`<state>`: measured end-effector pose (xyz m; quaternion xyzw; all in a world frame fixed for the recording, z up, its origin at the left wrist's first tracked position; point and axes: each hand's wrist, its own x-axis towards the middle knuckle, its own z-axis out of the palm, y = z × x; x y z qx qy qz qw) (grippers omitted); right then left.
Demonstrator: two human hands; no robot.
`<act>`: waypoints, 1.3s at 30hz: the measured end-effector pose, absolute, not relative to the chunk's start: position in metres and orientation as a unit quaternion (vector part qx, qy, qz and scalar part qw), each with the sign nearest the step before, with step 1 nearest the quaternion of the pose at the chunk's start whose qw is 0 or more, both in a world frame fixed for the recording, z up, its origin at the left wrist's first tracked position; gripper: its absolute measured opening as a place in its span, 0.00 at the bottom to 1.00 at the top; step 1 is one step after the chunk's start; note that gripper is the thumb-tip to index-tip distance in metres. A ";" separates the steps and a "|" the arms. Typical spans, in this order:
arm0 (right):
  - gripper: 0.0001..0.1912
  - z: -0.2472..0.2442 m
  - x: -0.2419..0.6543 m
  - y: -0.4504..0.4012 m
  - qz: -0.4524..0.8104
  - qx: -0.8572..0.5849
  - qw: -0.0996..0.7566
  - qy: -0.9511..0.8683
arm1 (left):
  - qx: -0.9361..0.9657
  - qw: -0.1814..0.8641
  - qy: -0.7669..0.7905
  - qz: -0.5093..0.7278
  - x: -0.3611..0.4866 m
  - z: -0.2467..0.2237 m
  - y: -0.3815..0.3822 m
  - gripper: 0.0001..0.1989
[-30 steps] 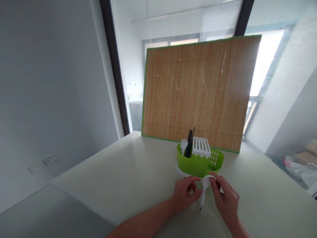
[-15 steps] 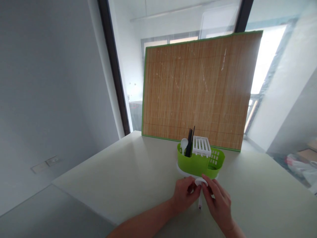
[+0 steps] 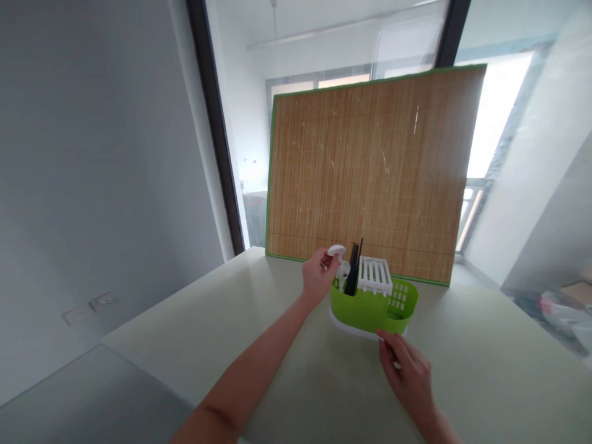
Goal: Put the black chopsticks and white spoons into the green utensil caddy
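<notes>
My left hand (image 3: 319,274) is closed on a white spoon (image 3: 337,250), holding it bowl-up at the left end of a green cutlery holder (image 3: 358,311). The spoon's handle is mostly hidden by my fingers and the things in the holder. Another white spoon (image 3: 345,268) and several black chopsticks (image 3: 353,271) stand in the holder's left part. A white slatted rack (image 3: 375,273) sits over its middle. By the front of the holder's white base (image 3: 351,330), my right hand (image 3: 407,367) has thumb and forefinger apart and holds nothing visible; whether it touches the base, I cannot tell.
The holder stands on a pale table (image 3: 277,320). Behind it, a bamboo mat (image 3: 370,172) with green edging leans upright against the window frame. A grey wall (image 3: 92,185) with a socket rises at the left.
My left hand has carried the white spoon up and away to the holder's left end. My right hand has let go of the spoon and stays near the holder's front.
</notes>
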<state>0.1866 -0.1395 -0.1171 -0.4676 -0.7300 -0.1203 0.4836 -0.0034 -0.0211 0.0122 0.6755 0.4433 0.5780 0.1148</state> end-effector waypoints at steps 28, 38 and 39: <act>0.10 -0.123 0.187 -0.133 -0.083 -0.485 0.432 -0.756 | 0.763 -0.029 0.567 0.311 0.005 -0.011 0.011 0.20; 0.09 -0.126 0.187 -0.133 -0.058 -0.493 0.418 -0.761 | 0.814 -0.120 0.469 0.320 0.002 -0.024 0.011 0.13; 0.09 -0.126 0.188 -0.132 -0.056 -0.494 0.416 -0.761 | 0.820 -0.122 0.465 0.310 0.002 -0.025 0.013 0.14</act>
